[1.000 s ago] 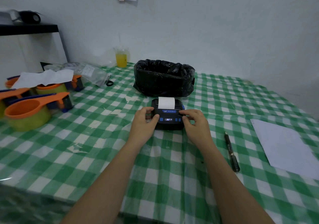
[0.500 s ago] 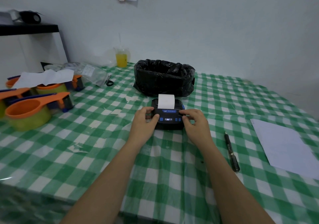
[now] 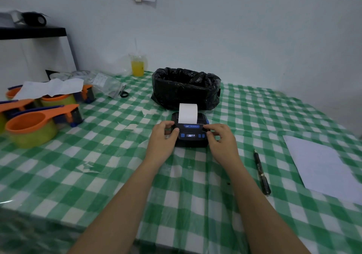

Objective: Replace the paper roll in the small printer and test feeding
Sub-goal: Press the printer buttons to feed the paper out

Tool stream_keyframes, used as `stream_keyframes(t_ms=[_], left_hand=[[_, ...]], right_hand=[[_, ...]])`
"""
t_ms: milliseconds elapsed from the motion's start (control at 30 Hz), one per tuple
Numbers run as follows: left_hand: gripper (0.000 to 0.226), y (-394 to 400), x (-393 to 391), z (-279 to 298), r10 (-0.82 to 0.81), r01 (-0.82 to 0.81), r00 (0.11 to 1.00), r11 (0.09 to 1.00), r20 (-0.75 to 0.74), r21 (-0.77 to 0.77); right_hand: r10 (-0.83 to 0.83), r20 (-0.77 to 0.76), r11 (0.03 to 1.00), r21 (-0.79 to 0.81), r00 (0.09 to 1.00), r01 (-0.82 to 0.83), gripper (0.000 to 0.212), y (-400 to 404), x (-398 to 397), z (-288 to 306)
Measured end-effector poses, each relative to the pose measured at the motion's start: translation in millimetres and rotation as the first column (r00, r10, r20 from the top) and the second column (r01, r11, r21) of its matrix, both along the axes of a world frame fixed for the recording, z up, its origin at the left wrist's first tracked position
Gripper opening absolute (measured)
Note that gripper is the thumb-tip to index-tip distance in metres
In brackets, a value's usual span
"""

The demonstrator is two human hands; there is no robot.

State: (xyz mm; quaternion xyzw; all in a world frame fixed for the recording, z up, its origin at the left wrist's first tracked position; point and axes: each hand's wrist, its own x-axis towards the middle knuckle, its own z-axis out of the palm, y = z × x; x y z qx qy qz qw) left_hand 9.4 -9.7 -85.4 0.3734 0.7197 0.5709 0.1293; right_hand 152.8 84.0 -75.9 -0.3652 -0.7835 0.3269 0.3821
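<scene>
Both bare forearms reach up from the bottom of the frame toward the centre. The left hand [image 3: 162, 139] curls around the left side of the small black printer [image 3: 191, 134], thumb on its front edge. The right hand [image 3: 222, 142] grips the right side, fingers bent, thumb by the blue buttons. A strip of white paper [image 3: 188, 113] stands up from the printer's top. Behind it sits a black-lined bin [image 3: 186, 87]. A pen [image 3: 262, 172] lies at right on the checked tablecloth [image 3: 117, 175].

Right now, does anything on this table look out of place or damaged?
Mostly no. The white paper strip feeds straight from the small black printer. Only the green checked plastic tablecloth looks worn, with scuffed whitish patches left of the printer.
</scene>
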Motion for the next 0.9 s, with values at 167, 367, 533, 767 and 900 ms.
stream_keyframes(t_ms=[167, 367, 533, 767, 900], left_hand=[[0.032, -0.5, 0.4, 1.0, 0.004, -0.004, 1.000, 1.000, -0.003, 0.008], [0.031, -1.4, 1.5, 1.2, 0.010, -0.010, 1.000, 1.000, -0.007, 0.011], [0.031, -1.9, 2.0, 2.2, 0.010, -0.010, 1.000, 1.000, -0.017, 0.004], [0.031, -1.6, 1.4, 1.5, 0.013, -0.013, 1.000, 1.000, -0.008, 0.002], [0.031, -1.5, 1.9, 2.2, 0.017, -0.017, 1.000, 1.000, -0.008, 0.005]], right_hand=[[-0.010, 0.001, 1.000, 0.000, 1.000, 0.010, 0.024, 0.7, -0.1, -0.6], [-0.015, 0.007, 1.000, 0.000, 1.000, 0.015, 0.025, 1.4, -0.1, -0.7], [-0.018, 0.008, 1.000, 0.001, 1.000, 0.018, 0.026, 1.2, 0.0, 0.1], [-0.019, -0.006, 1.000, 0.001, 1.000, 0.019, 0.026, 0.2, 1.1, 1.0], [-0.021, -0.009, 1.000, -0.001, 1.000, 0.021, 0.026, 0.5, 0.7, 0.5]])
